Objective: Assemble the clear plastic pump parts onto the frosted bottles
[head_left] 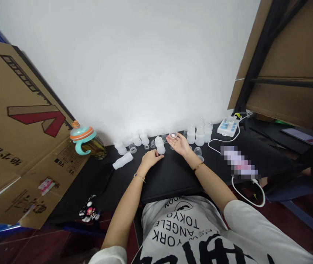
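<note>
Black tabletop [173, 179]: near edge just in front of the wearer's printed white T-shirt [181, 227], far edge against a white wall [123, 73]. Broad open black surface between both hands and the near edge; tight room ahead, along a crowded row of upright frosted white plastic bottles [199, 136] and small clear plastic cups [197, 151]. Right hand [180, 143]: palm up, fingers spread, small clear round plastic disc [173, 135] held at the fingertips, above the row. Left hand [151, 158]: back upward, fingers [159, 157] loosely curled toward the tabletop, just beside a frosted white bottle [160, 145]; contact or grip on anything impossible to tell. Frosted white bottle on its side [122, 160] left of the left hand. Farther left, a teal-and-orange sippy cup [82, 136]; farther right, a white plastic control unit [228, 126] with a white cable [222, 141].
</note>
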`<state>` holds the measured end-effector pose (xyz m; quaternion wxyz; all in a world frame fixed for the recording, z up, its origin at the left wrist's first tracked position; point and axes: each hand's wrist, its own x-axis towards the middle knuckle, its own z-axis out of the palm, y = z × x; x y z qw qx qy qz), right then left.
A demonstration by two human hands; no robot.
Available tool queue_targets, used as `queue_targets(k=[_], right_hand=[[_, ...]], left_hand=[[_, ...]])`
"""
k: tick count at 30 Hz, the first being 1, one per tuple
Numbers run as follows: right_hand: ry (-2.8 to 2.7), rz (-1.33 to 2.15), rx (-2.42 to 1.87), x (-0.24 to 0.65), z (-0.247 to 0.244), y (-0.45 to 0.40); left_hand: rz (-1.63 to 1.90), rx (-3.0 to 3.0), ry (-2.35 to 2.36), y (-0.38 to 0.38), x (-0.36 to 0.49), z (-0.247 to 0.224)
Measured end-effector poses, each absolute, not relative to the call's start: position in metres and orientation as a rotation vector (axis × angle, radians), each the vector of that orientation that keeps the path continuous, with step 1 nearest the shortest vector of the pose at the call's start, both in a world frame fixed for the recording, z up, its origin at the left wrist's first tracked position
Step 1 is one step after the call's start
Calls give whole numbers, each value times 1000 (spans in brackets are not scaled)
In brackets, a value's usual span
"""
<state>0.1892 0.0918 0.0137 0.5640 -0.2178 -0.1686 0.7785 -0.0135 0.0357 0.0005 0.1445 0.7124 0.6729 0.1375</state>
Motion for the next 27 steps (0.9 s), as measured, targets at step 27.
queue_targets(k=[27], right_hand=[[-699,1841,-672,178,9,80]], left_hand=[[1360,1942,1588,53,-9,-22]])
